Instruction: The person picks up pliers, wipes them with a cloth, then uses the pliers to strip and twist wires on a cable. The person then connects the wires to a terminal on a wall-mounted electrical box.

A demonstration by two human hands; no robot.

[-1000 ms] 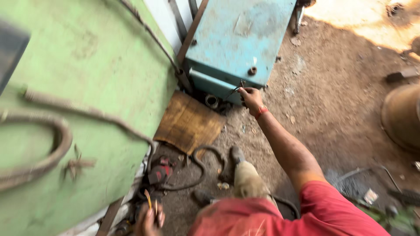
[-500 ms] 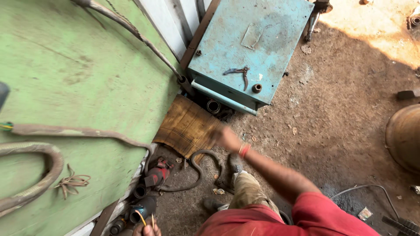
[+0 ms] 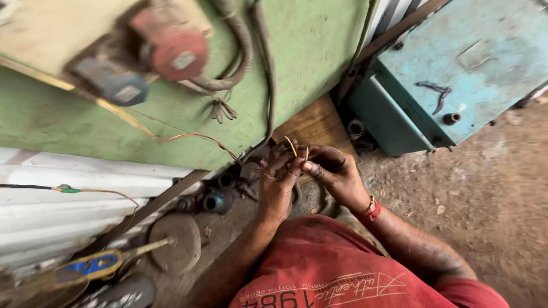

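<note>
Dirt floor, green wall. Left hand and right hand, fingers pinched shut, each grip a thin wire.

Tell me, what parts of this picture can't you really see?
- Head view: where the thin yellow wires end is hidden by the fingers of the left hand and right hand.
- The red plug and blue plug on the green panel are blurred.
- The blue-and-yellow tool at the bottom left is blurred.
- The blue metal box is cut off by the top and right edges.
</note>
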